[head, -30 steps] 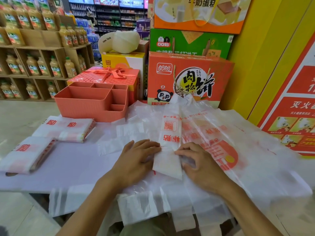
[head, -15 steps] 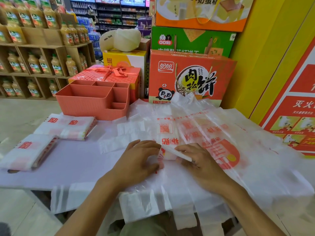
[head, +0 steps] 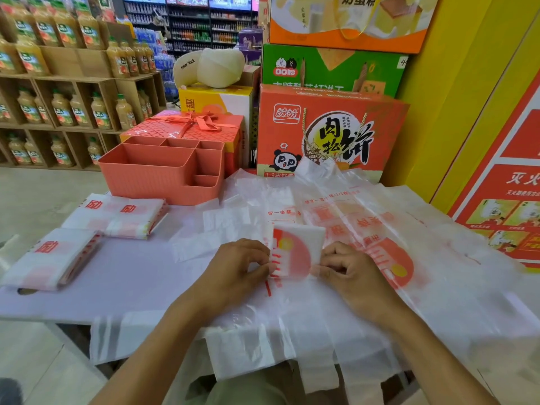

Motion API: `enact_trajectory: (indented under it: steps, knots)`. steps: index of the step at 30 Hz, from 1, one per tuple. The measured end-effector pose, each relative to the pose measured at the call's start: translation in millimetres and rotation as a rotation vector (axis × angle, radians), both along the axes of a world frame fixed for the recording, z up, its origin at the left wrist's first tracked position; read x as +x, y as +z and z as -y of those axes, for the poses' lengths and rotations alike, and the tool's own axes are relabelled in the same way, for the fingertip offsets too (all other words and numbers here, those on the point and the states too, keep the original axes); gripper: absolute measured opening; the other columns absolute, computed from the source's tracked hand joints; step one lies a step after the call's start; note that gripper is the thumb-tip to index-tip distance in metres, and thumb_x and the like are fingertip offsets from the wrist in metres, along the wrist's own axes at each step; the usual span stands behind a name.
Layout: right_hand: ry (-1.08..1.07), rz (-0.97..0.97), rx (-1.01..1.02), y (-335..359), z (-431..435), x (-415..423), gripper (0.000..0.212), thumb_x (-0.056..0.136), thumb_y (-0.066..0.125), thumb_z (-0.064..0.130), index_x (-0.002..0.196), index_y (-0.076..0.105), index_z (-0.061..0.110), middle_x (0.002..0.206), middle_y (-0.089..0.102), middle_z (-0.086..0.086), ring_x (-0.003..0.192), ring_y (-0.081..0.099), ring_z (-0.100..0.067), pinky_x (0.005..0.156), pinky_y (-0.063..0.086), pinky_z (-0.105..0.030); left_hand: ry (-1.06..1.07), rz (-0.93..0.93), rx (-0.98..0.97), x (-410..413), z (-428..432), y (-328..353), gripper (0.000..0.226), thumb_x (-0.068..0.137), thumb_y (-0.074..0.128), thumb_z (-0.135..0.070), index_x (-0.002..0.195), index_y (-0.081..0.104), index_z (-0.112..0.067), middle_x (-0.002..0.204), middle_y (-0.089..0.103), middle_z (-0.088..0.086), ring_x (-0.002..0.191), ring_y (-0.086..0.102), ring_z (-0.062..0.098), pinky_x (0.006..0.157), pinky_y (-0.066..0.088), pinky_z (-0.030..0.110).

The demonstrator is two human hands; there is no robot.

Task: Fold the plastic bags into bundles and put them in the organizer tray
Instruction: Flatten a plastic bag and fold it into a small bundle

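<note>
Folded plastic bag pinched between left hand and right hand.

Right half of desk lay hidden under spread bags; top carton cropped by upper edge (lettering partly lost); bag print blurred.

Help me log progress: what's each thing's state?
Folded bag: folded small, between both hands.
Left hand: pinches its left edge.
Right hand: pinches its right edge.
Organizer tray: no bags visible inside.
Loose bags: spread flat, unfolded.
Near bundle: folded, outside tray.
Far bundle: folded, outside tray.
</note>
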State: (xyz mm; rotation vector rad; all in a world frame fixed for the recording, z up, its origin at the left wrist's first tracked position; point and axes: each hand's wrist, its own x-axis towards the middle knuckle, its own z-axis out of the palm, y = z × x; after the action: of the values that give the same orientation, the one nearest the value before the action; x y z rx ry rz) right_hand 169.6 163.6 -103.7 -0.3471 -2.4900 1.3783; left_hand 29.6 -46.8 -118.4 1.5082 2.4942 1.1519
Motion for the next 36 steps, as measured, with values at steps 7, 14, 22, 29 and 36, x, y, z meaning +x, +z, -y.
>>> enact_trajectory:
  steps: [7,14,22,29,36]
  knots:
    - [-0.01,0.022,0.1,-2.4,0.6,-2.7,0.018,0.088,0.076,0.03,0.075,0.071,0.017,0.092,0.059,0.015,0.084,0.059,-0.008,0.076,0.051,-0.022,0.073,-0.169,-0.143,2.9,-2.1,-6.7,0.028,0.1,0.038,-0.052,0.082,0.049,-0.033,0.096,0.047,-0.017,0.092,0.044,0.008,0.091,0.035,0.033]
    - [0.018,-0.007,0.177,-6.3,0.4,-3.9,0.034,0.092,0.073,0.03,0.066,0.052,0.021,0.088,0.053,0.016,0.081,0.051,-0.007,0.074,0.041,-0.018,0.074,-0.17,-0.158,1.2,-1.4,-5.9,0.04,0.097,0.04,-0.062,0.077,0.056,-0.031,0.098,0.049,-0.019,0.097,0.043,0.004,0.096,0.027,0.026]
    - [-0.062,-0.049,0.4,-9.0,3.0,-3.4,0.035,0.085,0.077,0.042,0.096,0.048,0.027,0.105,0.042,0.014,0.1,0.05,-0.012,0.088,0.047,-0.028,0.102,-0.238,-0.186,2.3,-4.6,-7.7,0.03,0.099,0.056,-0.045,0.074,0.05,-0.03,0.103,0.049,-0.016,0.101,0.044,0.011,0.099,0.033,0.034]
    - [0.103,0.216,0.676,-9.0,6.1,-3.5,0.064,0.106,0.031,0.053,0.16,0.0,0.042,0.166,-0.011,0.025,0.152,-0.014,0.001,0.128,0.004,-0.041,0.111,-0.249,-0.209,5.9,-1.6,-9.9,0.062,0.101,0.043,-0.054,0.155,0.021,-0.033,0.164,0.013,-0.014,0.151,0.017,0.012,0.12,0.02,0.035]
    - [0.143,0.315,0.803,-4.7,11.0,-2.7,0.06,0.107,0.013,0.047,0.16,-0.012,0.036,0.165,-0.021,0.022,0.149,-0.021,0.005,0.123,-0.01,-0.026,0.083,-0.303,-0.539,14.4,-7.4,-3.5,0.081,0.084,-0.019,-0.055,0.16,-0.01,-0.032,0.165,-0.019,-0.017,0.152,-0.02,0.004,0.126,-0.006,0.043]
